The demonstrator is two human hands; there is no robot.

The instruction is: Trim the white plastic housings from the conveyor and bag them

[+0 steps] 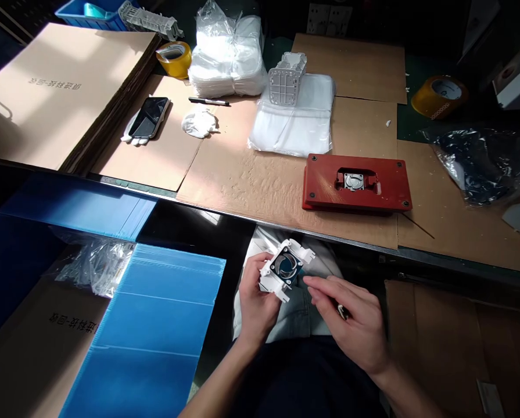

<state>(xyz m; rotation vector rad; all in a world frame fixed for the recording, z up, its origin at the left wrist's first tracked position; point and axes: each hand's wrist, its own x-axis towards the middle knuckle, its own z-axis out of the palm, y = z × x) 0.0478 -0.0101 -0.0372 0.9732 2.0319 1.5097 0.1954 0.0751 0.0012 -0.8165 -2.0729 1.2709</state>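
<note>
My left hand (pixel 260 296) grips a white plastic bracket (pixel 305 253) above my lap. The bracket has a square frame round a circular opening with curved ribs, and arms that stick out at its ends. Just right of it is my right hand (pixel 351 316), its thumb and index finger pinched close to the frame. A slim tool (pixel 343 312) with a dark, shiny end shows under the curled fingers; most of it is hidden. On the bench, a red fixture block (pixel 355 162) holds a small light-coloured metal-looking piece (pixel 354 182) in its recess.
A grey plastic part (pixel 284 84) stands on flat plastic bags (pixel 294 125), near a bundle of bags (pixel 227 58). Stacked cardboard (pixel 68 87), a phone (pixel 150 116), a pen (pixel 208 101) and tape rolls (pixel 174 59) lie leftward. A blue box flap (pixel 155 325) rises beside my left arm.
</note>
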